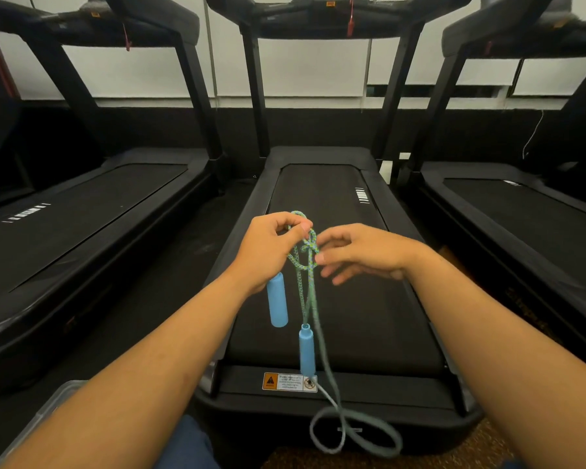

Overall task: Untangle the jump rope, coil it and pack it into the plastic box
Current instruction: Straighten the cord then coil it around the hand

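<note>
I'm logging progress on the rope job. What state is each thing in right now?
jump rope: still knotted, hanging, tail looped on the floor
knot: tight, not undone
left hand: pinches the rope above the knot
right hand: fingers loosely open at the knot
upper handle: dangling
lower handle: dangling
plastic box: only a corner visible, contents unseen

From my remote feed, the jump rope (pixel 310 265) showed as woven green-and-blue cord, rough in texture, with two smooth matt blue plastic handles (pixel 277 301) hanging below it. At twelve o'clock the treadmill (pixel 339 265) carried a matt black rubbery belt framed in semi-gloss black plastic, a glossy paper warning label (pixel 290 381) stuck at its near end. At seven o'clock I saw the translucent, lightly shiny plastic box (pixel 53 406) edge.
</note>
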